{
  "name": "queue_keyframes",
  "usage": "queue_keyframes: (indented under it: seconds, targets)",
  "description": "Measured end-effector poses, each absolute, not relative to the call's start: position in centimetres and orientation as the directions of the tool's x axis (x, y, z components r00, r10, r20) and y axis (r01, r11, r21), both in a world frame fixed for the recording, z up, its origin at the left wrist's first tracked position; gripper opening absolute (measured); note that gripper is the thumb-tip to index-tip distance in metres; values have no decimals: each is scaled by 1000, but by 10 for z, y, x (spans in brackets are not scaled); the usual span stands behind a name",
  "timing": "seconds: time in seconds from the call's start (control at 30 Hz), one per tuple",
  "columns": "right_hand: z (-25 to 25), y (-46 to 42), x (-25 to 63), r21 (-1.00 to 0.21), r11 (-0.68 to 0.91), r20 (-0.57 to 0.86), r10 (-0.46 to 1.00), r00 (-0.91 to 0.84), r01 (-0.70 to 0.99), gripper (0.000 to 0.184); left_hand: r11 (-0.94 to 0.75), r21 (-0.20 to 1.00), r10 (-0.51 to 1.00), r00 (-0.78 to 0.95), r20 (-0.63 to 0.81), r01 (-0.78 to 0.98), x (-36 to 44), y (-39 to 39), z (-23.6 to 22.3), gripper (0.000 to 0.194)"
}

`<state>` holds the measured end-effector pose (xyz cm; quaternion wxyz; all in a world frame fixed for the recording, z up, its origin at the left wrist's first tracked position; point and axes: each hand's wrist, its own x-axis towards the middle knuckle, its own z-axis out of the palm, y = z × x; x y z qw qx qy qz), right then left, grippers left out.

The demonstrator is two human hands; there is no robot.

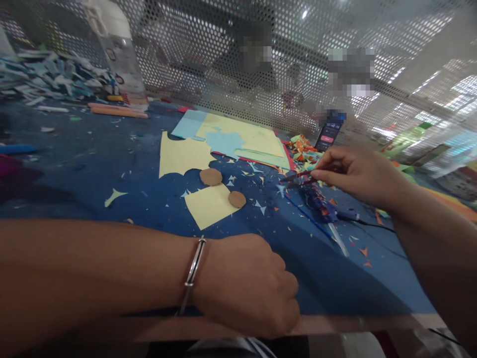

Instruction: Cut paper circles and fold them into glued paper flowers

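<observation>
My left hand rests closed in a fist at the front edge of the table, back of the hand up; whatever the fingers hold, if anything, is hidden. With thumb and forefinger, my right hand pinches dark red tweezers, their two tips pointing left above small paper scraps. Under and right of them lies a dark blue glue gun with a clear glue stick. Two brown discs lie by a yellow paper piece and a larger cut-out yellow sheet.
Blue and yellow sheets are stacked at the back. A phone stands behind my right hand. At the back left are a clear bottle, orange sticks and a heap of paper strips. A perforated screen rises behind the table.
</observation>
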<state>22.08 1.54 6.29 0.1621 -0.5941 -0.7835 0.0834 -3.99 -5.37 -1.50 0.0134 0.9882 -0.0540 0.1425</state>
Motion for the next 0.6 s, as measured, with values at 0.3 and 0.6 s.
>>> queue_keyframes:
  seconds: [0.3, 0.6]
  targets:
    - [65, 10, 211, -421, 274, 178, 960, -218, 864, 28, -993, 33, -98, 957, 274, -111, -40, -53, -17, 12]
    - [58, -12, 182, -511, 363, 51, 918, -394, 779, 21, -993, 26, -105, 953, 283, -117, -40, -53, -16, 14]
